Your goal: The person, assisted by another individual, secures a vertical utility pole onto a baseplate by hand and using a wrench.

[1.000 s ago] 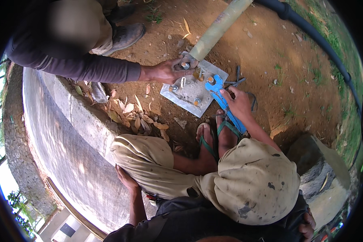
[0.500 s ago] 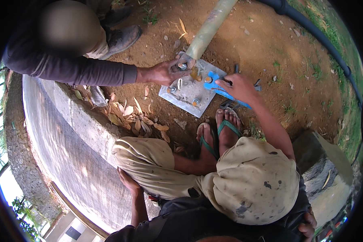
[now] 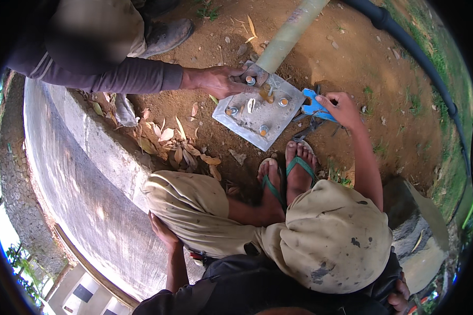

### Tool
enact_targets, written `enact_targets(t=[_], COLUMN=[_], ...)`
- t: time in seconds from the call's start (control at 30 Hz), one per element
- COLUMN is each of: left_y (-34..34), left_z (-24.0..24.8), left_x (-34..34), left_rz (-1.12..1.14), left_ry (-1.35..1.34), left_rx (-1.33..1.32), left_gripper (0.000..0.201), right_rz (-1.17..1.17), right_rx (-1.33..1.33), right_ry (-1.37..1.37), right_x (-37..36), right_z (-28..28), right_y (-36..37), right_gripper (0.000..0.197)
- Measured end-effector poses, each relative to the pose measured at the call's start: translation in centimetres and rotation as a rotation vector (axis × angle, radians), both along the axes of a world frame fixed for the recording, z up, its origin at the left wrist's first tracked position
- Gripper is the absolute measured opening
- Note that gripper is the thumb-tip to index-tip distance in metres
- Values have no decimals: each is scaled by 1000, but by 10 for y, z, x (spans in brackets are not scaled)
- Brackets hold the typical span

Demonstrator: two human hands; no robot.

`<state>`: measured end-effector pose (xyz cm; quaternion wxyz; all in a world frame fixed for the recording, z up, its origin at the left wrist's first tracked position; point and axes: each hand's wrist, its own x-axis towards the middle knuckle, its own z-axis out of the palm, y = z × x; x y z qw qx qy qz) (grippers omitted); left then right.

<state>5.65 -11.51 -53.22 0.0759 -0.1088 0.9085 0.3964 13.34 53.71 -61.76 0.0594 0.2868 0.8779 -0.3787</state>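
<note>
My right hand [image 3: 342,109] grips a flat blue tool with a notched end [image 3: 313,105], held off the right corner of a square metal base plate [image 3: 236,129]. Its notched end points toward a bolt [image 3: 283,102] and is apart from it. Other bolts with orange-brown tops stand on the plate, around a pale slot. My left hand [image 3: 163,231] rests along the side of my khaki trouser leg, fingers stretched and holding nothing. A co-worker's hand [image 3: 218,82] reaches in from the left, fingers at the bolt [image 3: 250,80] nearest the pole.
A pale pole [image 3: 291,35] lies beyond the plate. A black pipe [image 3: 420,63] curves along the right. Concrete edging [image 3: 97,173] runs down the left beside dry leaves [image 3: 186,152]. A rock [image 3: 418,239] sits at right. Another hand [image 3: 399,292] shows low right; whose, I cannot tell.
My right hand has drawn the blue tool rightward, off the bolt and the plate. The co-worker's hand stays by the bolt near the pole. My left hand remains at my leg.
</note>
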Motion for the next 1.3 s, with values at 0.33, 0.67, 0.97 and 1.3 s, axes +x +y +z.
enact_targets(t=[0.33, 0.67, 0.97, 1.3], left_y=[-18, -5, 7, 10], left_z=[-4, 1, 5, 9], left_x=[3, 0, -5, -7], left_rz=[-17, 44, 176, 120], left_ry=[3, -44, -36, -67], left_rx=[-65, 12, 76, 48], left_gripper=[63, 62, 60, 63], right_rz=[-268, -317, -307, -300], right_rx=[-212, -59, -3, 30], right_ry=[72, 42, 75, 117], right_x=[16, 7, 3, 1], right_z=[-9, 9, -9, -14], right_y=[-97, -119, -116, -119], right_gripper=[47, 43, 48, 40])
